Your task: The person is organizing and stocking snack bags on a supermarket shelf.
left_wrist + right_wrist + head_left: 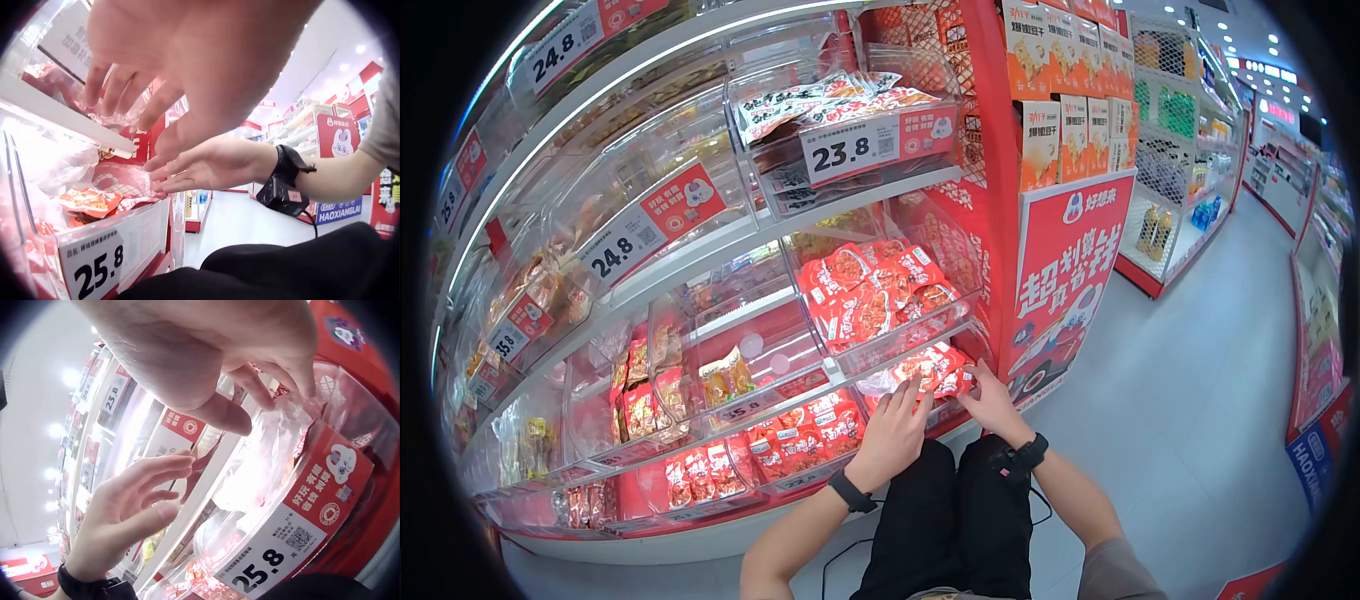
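Red snack packets lie in a lower clear bin at the right end of the shelf. My left hand is over the bin's front, its fingers loosely bent and apart, holding nothing visible. At the bin's right side, my right hand has its fingertips at the packets and a crumpled clear plastic bag. In the right wrist view its thumb stands apart from the fingers; contact with the plastic is partly hidden. The left wrist view shows orange-red packets beside the bag, behind a 25.8 price label.
Above is another bin of red packets, its shelf edge close over the hands. Neighbouring bins hold more packets. A red poster panel stands right of the shelf, beside the aisle floor. The person's knees are below the bin.
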`<control>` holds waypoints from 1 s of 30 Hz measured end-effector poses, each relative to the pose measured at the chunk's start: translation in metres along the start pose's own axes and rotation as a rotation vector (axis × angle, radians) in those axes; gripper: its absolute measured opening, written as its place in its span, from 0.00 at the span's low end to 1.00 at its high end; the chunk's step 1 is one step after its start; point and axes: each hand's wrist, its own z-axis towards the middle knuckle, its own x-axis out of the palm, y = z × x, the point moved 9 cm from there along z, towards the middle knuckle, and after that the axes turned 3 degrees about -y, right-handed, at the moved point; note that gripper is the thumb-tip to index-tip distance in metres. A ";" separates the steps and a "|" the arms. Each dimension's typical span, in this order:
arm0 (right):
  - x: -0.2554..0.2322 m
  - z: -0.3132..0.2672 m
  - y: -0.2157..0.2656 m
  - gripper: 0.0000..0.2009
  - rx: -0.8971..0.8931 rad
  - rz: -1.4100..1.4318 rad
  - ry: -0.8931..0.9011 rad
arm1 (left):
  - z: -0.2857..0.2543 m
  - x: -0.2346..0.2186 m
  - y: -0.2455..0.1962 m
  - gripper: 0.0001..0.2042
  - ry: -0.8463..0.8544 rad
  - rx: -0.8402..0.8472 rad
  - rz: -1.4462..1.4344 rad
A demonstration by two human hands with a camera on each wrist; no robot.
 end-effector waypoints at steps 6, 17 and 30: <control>-0.046 0.016 0.124 0.08 -0.325 0.192 -0.153 | 0.046 -0.091 0.030 0.13 -0.356 -0.085 -0.182; 0.024 0.148 0.161 0.30 -0.530 -0.357 -0.079 | 0.084 -0.002 0.156 0.48 0.204 -0.853 -0.231; 0.074 0.160 0.111 0.40 -0.257 -0.734 0.428 | 0.087 -0.022 0.152 0.28 -0.036 -0.765 -0.304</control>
